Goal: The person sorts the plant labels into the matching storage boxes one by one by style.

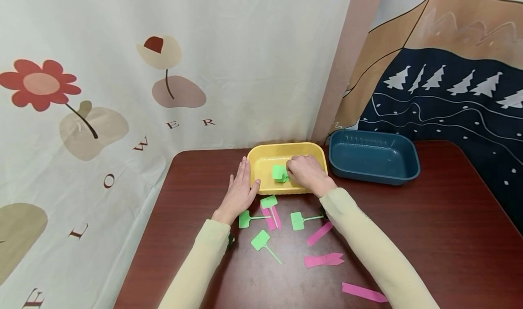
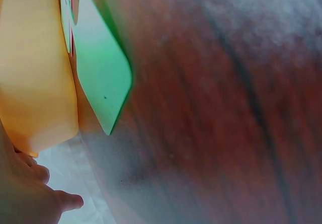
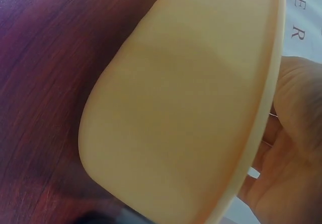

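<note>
My right hand (image 1: 306, 170) reaches into the yellow tray (image 1: 286, 191) with curled fingers. It grips a small stack of green plant tags (image 1: 279, 173) by the stems; their heads stick out left of the hand, low over the tray's bottom. In the right wrist view the tray's wall (image 3: 176, 103) hides most of the fingertips. My left hand (image 1: 241, 188) lies with straight fingers along the tray's left rim, thumb at the front corner. Just below that hand are a green plant tag (image 1: 244, 219) and another green tag (image 1: 268, 202), overlapping pink strips (image 1: 269, 220).
A dark blue tray (image 1: 373, 156) stands right of the yellow one. More green tags (image 1: 260, 240) and pink strips (image 1: 324, 260) lie scattered on the brown table (image 1: 449, 236) in front, some near the right sleeve. A printed curtain (image 1: 245, 50) hangs behind the table.
</note>
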`<state>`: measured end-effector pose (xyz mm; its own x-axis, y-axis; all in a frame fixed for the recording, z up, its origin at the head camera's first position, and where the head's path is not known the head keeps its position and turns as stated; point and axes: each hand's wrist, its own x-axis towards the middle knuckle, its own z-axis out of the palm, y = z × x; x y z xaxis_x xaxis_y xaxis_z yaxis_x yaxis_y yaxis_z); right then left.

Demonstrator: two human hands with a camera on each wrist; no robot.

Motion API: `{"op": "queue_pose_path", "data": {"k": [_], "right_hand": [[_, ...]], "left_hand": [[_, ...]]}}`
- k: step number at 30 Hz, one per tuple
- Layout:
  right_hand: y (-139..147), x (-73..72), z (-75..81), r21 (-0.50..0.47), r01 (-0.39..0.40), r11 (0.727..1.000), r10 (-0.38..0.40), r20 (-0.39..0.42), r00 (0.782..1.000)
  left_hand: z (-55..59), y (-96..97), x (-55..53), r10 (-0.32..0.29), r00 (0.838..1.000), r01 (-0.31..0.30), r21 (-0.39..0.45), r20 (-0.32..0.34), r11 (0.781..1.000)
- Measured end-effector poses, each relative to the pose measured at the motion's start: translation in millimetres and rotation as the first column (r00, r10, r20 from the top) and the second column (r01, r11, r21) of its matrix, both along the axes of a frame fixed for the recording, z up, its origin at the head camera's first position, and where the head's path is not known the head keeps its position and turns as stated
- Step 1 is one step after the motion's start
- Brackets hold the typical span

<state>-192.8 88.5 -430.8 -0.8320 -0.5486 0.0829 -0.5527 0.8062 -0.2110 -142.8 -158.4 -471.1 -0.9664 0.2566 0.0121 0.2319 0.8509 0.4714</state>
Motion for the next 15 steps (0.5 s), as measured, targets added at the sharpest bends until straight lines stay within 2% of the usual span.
{"op": "queue_pose_path", "data": {"k": [8,15], "right_hand": [[0.0,-5.6,-5.5,0.023,0.04,0.999,-0.04,0.018,0.999],[5.3,-3.4,-4.8,0.011,0.049,0.999,-0.049,0.037,0.998]], "left_hand": [[-0.9,-1.0,0.3,-0.005,1.0,0.005,-0.012,0.007,1.0],[-1.5,-2.3,-0.1,-0.006,1.0,0.006,-0.01,0.021,1.0]]}}
